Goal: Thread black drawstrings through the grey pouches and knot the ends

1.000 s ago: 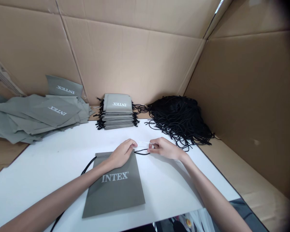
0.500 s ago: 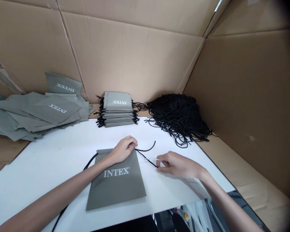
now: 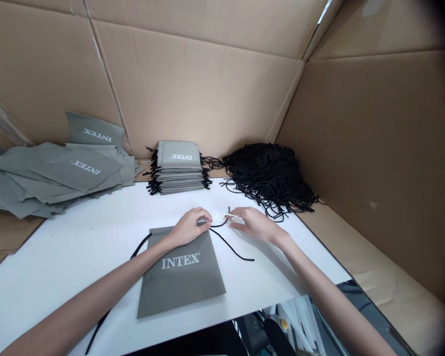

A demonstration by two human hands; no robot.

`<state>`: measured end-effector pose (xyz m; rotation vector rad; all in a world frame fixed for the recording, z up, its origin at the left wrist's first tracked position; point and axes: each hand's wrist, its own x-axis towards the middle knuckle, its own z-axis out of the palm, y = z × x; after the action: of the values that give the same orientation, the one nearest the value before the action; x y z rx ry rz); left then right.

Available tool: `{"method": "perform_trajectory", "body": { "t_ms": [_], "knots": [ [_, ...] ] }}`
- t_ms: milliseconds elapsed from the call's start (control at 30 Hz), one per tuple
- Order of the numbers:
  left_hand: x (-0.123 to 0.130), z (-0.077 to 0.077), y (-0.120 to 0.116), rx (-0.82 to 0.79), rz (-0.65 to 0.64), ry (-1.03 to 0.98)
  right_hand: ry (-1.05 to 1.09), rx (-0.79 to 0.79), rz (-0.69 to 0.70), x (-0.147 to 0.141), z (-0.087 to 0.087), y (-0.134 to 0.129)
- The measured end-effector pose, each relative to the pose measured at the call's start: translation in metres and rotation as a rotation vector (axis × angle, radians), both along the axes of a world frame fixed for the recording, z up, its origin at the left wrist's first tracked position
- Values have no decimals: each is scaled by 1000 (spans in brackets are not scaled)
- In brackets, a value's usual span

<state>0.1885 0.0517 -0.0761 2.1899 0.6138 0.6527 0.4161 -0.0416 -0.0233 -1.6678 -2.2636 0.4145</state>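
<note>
A grey flat drawstring pouch [image 3: 181, 289] printed INTEX lies on the white table. My left hand [image 3: 190, 226] is closed in a pinch at its top right corner, where two black cord [image 3: 235, 251] ends come out. One end runs down to the right; the other curves up towards my right hand [image 3: 255, 225]. Between the fingers of that hand is a thin white tool [image 3: 222, 214], its tip pointing at my left fingertips. Whether the right fingers also touch the upper cord end, I cannot tell. More cord leaves the pouch's left corner and passes behind my left forearm.
A neat stack of corded pouches [image 3: 180, 170] stands at the back. Loose grey pouches [image 3: 55, 173] are heaped at the left, and a tangled pile of black cords [image 3: 270, 178] lies at the right. Cardboard walls [image 3: 207, 89] enclose the back and right side.
My right hand has let go of the lower cord end, which now lies on the table. It has moved up and left with the white tool. My left hand stays at the corner.
</note>
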Motion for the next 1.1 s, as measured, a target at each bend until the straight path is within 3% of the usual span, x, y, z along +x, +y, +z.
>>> {"method": "perform_trajectory", "body": {
  "t_ms": [133,300,500,833,1100],
  "knots": [
    [0,1,-1,13,-7,5,-37,99,10,3,-12,2],
    [0,2,-1,23,-16,5,-92,65,-3,5,-18,7],
    [-1,2,0,23,-25,14,-139,19,-47,3,-10,10],
    [-1,1,2,-15,-39,-5,-254,-63,-189,1,-2,-12],
    [-1,0,6,-95,-47,-35,-172,-61,-205,5,2,-24]
  ]
}}
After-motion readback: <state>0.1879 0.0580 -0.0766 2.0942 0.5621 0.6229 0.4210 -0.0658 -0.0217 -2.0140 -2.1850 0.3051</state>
